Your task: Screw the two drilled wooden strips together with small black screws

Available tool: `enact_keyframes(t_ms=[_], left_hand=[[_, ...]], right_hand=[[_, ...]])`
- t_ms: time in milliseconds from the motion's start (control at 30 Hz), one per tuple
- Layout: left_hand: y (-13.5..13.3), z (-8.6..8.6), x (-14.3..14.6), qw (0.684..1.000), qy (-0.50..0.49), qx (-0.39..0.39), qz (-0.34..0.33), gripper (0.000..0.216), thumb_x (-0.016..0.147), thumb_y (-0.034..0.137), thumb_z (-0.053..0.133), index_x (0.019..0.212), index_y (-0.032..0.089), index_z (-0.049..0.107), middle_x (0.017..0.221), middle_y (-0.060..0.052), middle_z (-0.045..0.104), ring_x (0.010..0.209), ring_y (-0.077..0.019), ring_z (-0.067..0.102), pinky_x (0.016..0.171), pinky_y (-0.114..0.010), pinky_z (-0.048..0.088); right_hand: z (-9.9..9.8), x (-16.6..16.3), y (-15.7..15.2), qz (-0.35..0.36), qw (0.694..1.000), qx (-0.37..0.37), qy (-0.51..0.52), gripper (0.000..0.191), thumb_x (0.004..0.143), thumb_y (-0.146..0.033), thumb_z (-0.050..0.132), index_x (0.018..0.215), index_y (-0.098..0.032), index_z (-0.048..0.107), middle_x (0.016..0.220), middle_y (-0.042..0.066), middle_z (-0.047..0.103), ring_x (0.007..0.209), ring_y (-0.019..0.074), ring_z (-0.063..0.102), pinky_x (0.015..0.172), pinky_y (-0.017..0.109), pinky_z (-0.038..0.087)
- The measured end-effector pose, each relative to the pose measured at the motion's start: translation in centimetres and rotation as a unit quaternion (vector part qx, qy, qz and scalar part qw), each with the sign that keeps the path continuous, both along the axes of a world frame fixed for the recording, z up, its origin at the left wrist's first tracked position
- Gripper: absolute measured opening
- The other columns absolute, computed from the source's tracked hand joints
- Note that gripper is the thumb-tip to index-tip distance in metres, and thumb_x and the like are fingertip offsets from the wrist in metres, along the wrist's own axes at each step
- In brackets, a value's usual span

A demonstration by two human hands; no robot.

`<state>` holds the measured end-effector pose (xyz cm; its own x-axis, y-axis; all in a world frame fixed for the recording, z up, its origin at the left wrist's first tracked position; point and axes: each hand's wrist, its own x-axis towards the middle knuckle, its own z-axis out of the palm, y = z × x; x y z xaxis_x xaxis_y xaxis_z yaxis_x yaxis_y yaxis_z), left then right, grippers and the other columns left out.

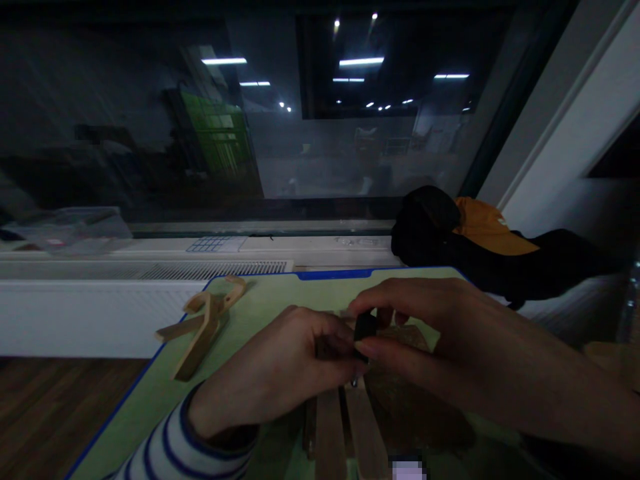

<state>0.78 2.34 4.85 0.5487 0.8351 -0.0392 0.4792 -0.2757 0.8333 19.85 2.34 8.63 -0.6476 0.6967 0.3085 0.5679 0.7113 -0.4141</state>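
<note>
My right hand [440, 340] pinches a small black block-shaped piece [366, 327] between thumb and fingers. Close against it, the thumb and fingers of my left hand [295, 357] are pressed together; what they grip is mostly hidden. Just below the left fingertips shows a small shiny metal bit [354, 382]. Both hands are over two light wooden slats [367, 427], which run toward me with a narrow gap between them. A brown, rounded, glossy-looking thing [410, 387] lies beside the slats, under my right hand; its kind is unclear in the dim light.
A green board [270, 293] with a blue edge lies under everything. On its left stands a wooden piece with crossed, curved arms [207, 327]. Beyond are a radiator [90, 320], a clear plastic box [80, 230] on the sill, and a black and orange cap [493, 223] on dark cloth.
</note>
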Motion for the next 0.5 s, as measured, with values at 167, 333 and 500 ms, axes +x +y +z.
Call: enact_keyframes(t_ms=[167, 333, 500], left_hand=[[-0.16, 0.06, -0.01, 1.000, 0.008, 0.014, 0.005, 0.012, 0.079, 0.022, 0.057, 0.082, 0.018, 0.068, 0.077, 0.002, 0.070, 0.073, -0.0141, 0.062, 0.063, -0.020, 0.045], [-0.12, 0.03, 0.29, 0.999, 0.021, 0.019, 0.022, 0.016, 0.078, 0.031, 0.059, 0.080, 0.018, 0.068, 0.073, 0.002, 0.068, 0.069, -0.0144, 0.062, 0.061, -0.021, 0.044], [-0.23, 0.02, 0.26, 0.999, 0.017, 0.028, 0.020, 0.014, 0.079, 0.029, 0.058, 0.077, 0.017, 0.067, 0.070, 0.003, 0.067, 0.065, -0.0129, 0.060, 0.057, -0.019, 0.042]], right_hand=[[0.25, -0.14, -0.23, 0.037, 0.999, -0.029, 0.006, 0.014, 0.086, -0.016, 0.050, 0.085, -0.026, 0.060, 0.087, -0.007, 0.067, 0.075, 0.0092, 0.060, 0.065, 0.022, 0.040], [0.19, -0.14, -0.22, 0.038, 0.998, -0.042, 0.002, 0.015, 0.086, -0.018, 0.050, 0.091, -0.027, 0.061, 0.083, -0.008, 0.066, 0.072, 0.0083, 0.059, 0.063, 0.022, 0.039], [0.07, -0.07, -0.02, 0.022, 0.999, -0.034, -0.008, 0.013, 0.087, -0.022, 0.051, 0.092, -0.030, 0.061, 0.079, -0.010, 0.065, 0.068, 0.0075, 0.058, 0.060, 0.022, 0.037]])
